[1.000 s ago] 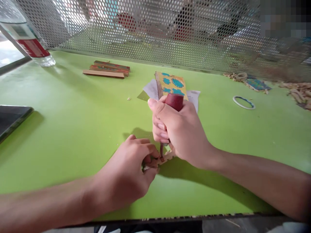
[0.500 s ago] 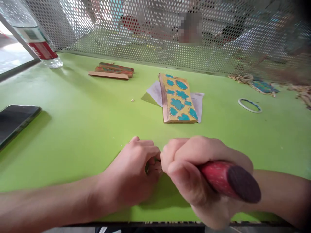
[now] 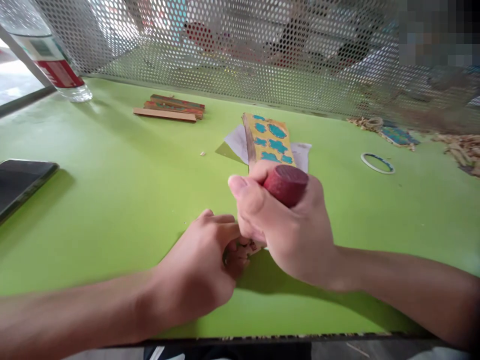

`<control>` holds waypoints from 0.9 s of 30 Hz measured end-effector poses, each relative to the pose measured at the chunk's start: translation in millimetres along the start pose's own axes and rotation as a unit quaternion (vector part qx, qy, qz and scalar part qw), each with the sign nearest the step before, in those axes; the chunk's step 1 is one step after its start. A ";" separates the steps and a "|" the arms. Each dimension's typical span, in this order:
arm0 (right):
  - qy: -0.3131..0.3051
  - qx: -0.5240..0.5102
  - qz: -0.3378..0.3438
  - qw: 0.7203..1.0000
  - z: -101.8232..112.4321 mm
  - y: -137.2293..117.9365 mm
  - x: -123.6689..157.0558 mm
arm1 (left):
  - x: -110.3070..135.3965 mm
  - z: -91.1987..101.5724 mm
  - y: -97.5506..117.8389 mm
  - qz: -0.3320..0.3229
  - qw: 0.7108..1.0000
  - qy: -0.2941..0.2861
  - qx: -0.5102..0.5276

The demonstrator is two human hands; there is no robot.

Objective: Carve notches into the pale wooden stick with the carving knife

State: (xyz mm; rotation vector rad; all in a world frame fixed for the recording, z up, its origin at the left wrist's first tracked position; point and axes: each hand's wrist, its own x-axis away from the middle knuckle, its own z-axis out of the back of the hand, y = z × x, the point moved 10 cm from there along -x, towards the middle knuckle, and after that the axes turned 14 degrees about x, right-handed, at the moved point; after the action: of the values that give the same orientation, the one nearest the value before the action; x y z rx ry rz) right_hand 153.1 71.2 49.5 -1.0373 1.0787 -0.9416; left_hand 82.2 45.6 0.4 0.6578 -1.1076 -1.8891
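My right hand (image 3: 288,225) is closed around a tool with a thick, dark red handle (image 3: 287,185). The handle's flat end faces up toward me, and the fist hides the working end. Low on the table, my left hand (image 3: 206,260) has its fingers curled over a small patterned piece (image 3: 257,246). Only a pale edge of that piece shows, with dark and reddish marks, just under my right fist. The two hands are almost touching. Behind my right hand lies a yellow board with blue patches (image 3: 276,145), its near end covered by the fist.
White paper (image 3: 237,142) sticks out under the board. Painted wooden strips (image 3: 167,112) lie farther back. A phone (image 3: 24,182) and a water bottle (image 3: 62,75) are at left, a white ring (image 3: 377,163) and stringy shavings (image 3: 463,147) at right. A perforated metal screen (image 3: 225,50) borders the back.
My right hand has risen and moved away from me, and the red handle has swung from pointing right toward me to standing more upright. My left hand stays nearly in place.
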 end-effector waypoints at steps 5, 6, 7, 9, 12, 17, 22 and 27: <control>-0.003 -0.029 -0.073 0.997 1.0 17.8 -13.7 | -3.1 -8.3 -4.1 0.009 0.999 -0.045 -0.021; -0.001 -0.036 -0.085 0.996 1.8 21.1 -15.4 | -3.4 -9.3 -5.1 0.013 0.998 -0.051 -0.024; 0.003 -0.044 -0.095 0.994 3.0 24.5 -17.1 | -3.6 -9.6 -5.9 0.017 0.998 -0.052 -0.025; 0.008 -0.067 -0.112 0.991 4.8 31.5 -21.0 | -3.5 -8.6 -6.9 0.020 0.998 -0.047 -0.024; 0.019 -0.102 -0.151 0.983 7.9 45.3 -25.3 | -2.8 -5.8 -7.9 0.017 0.999 -0.033 -0.024; 0.022 -0.122 -0.115 0.986 11.5 38.6 -17.3 | -2.2 -6.5 -7.9 0.010 0.999 -0.035 -0.022; 0.000 -0.084 0.021 0.996 11.8 2.3 9.3 | -1.5 -6.6 -2.9 0.001 0.999 -0.036 -0.012; -0.029 -0.062 0.065 0.995 8.1 -10.8 18.8 | -0.2 -5.2 -1.6 0.004 0.999 -0.033 0.000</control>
State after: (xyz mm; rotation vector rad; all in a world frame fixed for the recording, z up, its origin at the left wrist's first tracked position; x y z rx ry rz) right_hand 164.0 52.2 56.8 -1.0760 1.1536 -0.7418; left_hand 85.6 43.8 -3.5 0.5942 -1.1495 -1.9160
